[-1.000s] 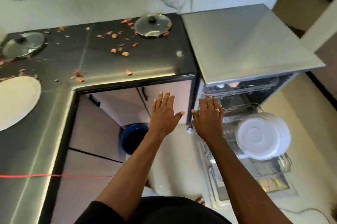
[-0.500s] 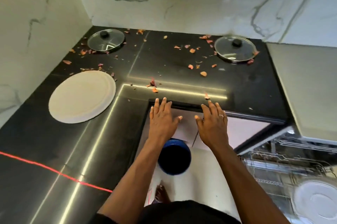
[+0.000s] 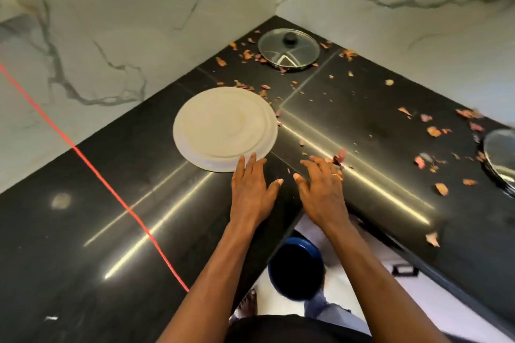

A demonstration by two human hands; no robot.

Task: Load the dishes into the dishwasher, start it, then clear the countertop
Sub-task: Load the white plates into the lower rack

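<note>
A round white plate (image 3: 224, 128) lies flat on the black L-shaped countertop (image 3: 111, 203) near the inner corner. My left hand (image 3: 253, 189) hovers with straight fingers, its fingertips at the plate's near rim. My right hand (image 3: 323, 189) is spread open beside it over the counter's inner corner, holding nothing. A glass lid with a black knob (image 3: 288, 48) sits at the back corner by the wall. Another glass lid (image 3: 500, 155) is cut off at the right edge. Dried petal scraps (image 3: 434, 130) are scattered over the counter. The dishwasher is out of view.
White marble walls (image 3: 125, 22) close the counter on the left and back. A blue bin (image 3: 296, 270) stands on the floor below the counter's inner corner, next to my foot. A red line (image 3: 111, 186) crosses the counter's left part.
My view swung left from the dishwasher to the counter corner. Both open hands moved forward over the counter, and the left now reaches the plate's rim.
</note>
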